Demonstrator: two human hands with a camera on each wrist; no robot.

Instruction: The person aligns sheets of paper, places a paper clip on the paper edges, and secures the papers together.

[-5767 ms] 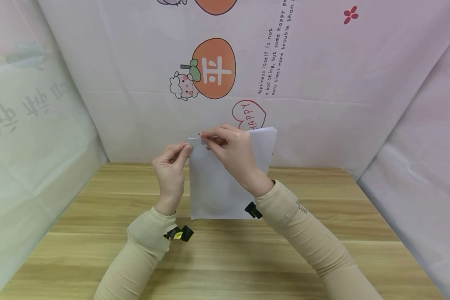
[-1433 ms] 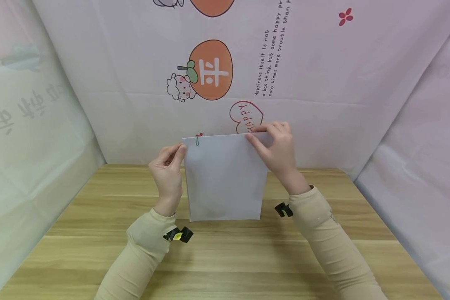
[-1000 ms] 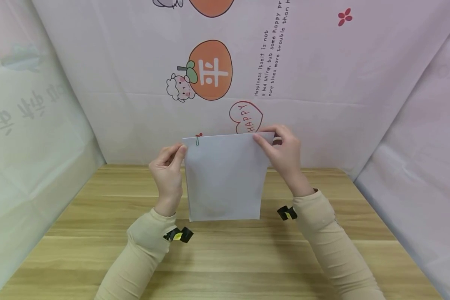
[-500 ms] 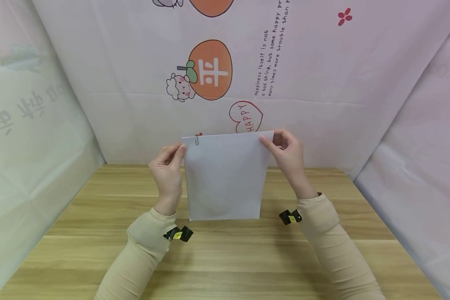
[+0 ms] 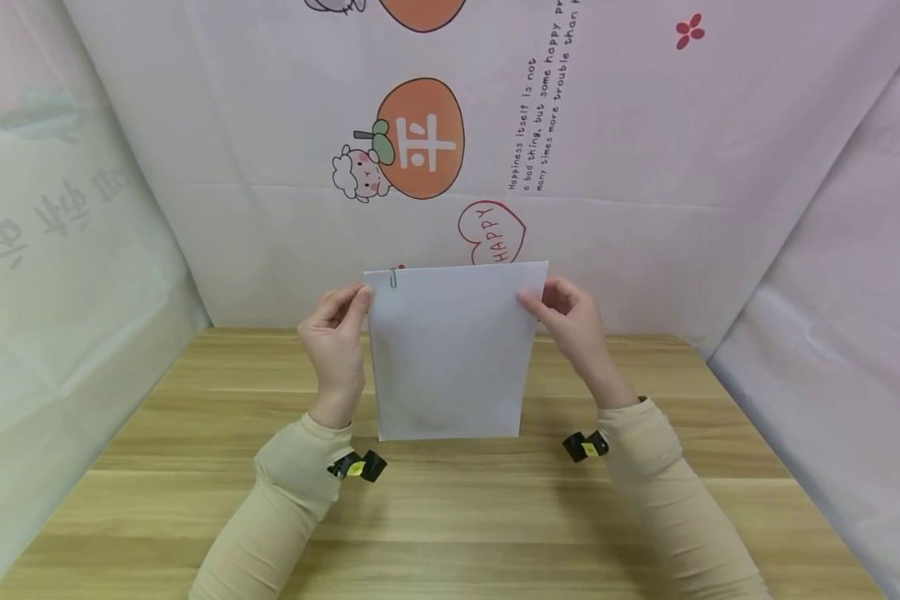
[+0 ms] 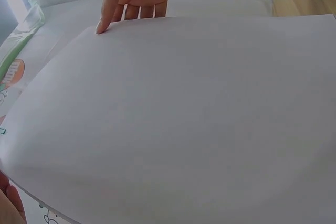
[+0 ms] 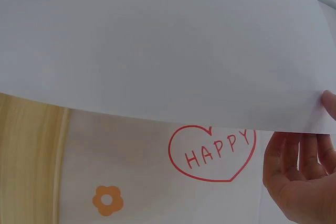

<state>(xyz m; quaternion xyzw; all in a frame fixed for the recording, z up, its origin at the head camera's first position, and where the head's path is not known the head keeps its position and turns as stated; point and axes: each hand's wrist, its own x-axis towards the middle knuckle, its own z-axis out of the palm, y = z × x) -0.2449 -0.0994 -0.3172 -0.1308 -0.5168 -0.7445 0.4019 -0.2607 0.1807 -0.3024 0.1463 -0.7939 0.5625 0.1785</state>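
Note:
A stack of white paper (image 5: 453,358) is held upright above the table, facing me. A green paper clip (image 5: 393,279) sits on its top edge near the left corner; it also shows as a green bit of paper clip (image 6: 2,130) at the left rim of the left wrist view. My left hand (image 5: 336,342) pinches the upper left edge between thumb and fingers. My right hand (image 5: 573,321) pinches the upper right edge, thumb on the near face and fingers behind. In the right wrist view the right hand (image 7: 304,177) has its fingers under the paper (image 7: 157,51).
The wooden table (image 5: 450,517) spreads beneath both arms. A white printed cloth (image 5: 270,125) with an orange picture and a red heart (image 5: 493,233) hangs behind. White cloth sides (image 5: 67,275) stand left and right. A black wrist camera (image 5: 587,447) is strapped to each sleeve.
Earlier my right hand was at the paper clip on the top left; it has since moved right to the top right corner, then slid down the right edge. The left hand stays put.

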